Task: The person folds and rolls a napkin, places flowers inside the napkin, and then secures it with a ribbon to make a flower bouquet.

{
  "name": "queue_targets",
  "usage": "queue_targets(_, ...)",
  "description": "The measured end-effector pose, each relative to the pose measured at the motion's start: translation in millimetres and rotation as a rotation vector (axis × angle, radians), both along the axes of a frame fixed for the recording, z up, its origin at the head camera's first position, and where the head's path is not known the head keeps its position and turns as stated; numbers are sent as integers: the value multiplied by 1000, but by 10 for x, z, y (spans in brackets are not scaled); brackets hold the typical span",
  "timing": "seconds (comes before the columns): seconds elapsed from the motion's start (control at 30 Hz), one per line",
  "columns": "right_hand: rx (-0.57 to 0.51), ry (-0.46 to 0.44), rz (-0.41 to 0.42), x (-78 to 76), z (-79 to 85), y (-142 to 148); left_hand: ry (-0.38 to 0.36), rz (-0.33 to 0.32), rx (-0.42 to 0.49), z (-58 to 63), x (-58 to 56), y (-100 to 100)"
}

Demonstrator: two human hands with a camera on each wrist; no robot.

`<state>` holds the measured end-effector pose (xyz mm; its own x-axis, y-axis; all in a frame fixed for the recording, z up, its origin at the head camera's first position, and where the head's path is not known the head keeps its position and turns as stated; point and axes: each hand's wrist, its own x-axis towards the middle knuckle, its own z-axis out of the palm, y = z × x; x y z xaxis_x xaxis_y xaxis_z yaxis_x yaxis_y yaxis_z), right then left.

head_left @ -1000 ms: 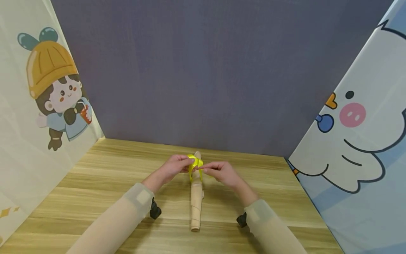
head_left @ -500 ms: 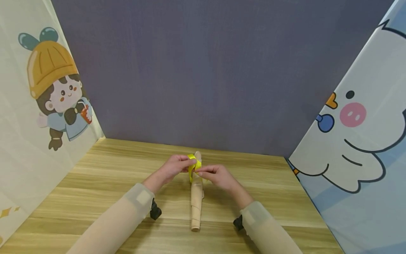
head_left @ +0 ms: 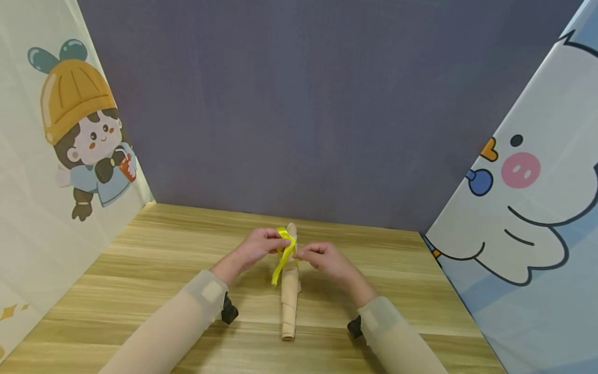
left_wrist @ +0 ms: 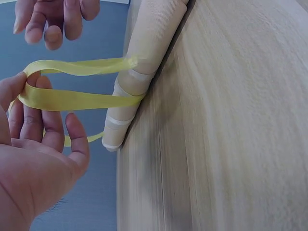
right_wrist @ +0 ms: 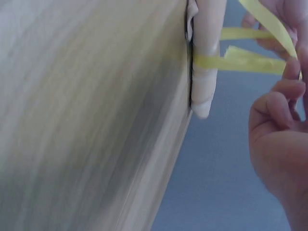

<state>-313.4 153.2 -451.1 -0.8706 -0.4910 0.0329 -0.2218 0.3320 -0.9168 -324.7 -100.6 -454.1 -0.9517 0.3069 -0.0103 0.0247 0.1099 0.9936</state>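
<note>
A long roll of beige ribbed cloth (head_left: 289, 296) lies lengthwise on the table, its far part circled by a yellow ribbon (head_left: 283, 262). My left hand (head_left: 256, 248) is left of the roll and pinches a fold of the ribbon between thumb and fingers. One ribbon tail hangs down toward the near left. On the other side is my right hand (head_left: 327, 259), fingers loosely bent, fingertips close to the ribbon. In the left wrist view the right hand's fingers (left_wrist: 53, 36) stand apart from the ribbon loop. The right wrist view shows its curled fingers (right_wrist: 279, 108) overlapping the ribbon.
The wood-grain table (head_left: 187, 234) ends at a dark grey backdrop (head_left: 289, 104). Printed cartoon panels flank it, with a hatted figure (head_left: 93, 130) at left and a white character (head_left: 528, 208) at right. Black wrist cameras (head_left: 229, 310) sit below both sleeves.
The ribbon's loose tail has swung from the right hand over to the left, where it hangs beside the roll. My right hand moved in and drew slightly back; the left hand stays nearly still.
</note>
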Motion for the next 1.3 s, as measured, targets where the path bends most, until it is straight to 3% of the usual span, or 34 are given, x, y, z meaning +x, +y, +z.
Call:
queue_targets(0.2, 15, 48, -87, -88, -10, -24, -3, -9, 16, -20, -18, -34)
queue_targets(0.53, -6, -33, -77, -144, -66, -151, -6, -13, 26, -43, -17, -23)
queue_targets(0.87, -52, -91, -99, -133, -86, -101, 19, -6, -62, -27, 9, -5)
queue_targets(1.3, -49, -101, -99, -125, -47, -93, 22, -22, -24, -61, -16, 10)
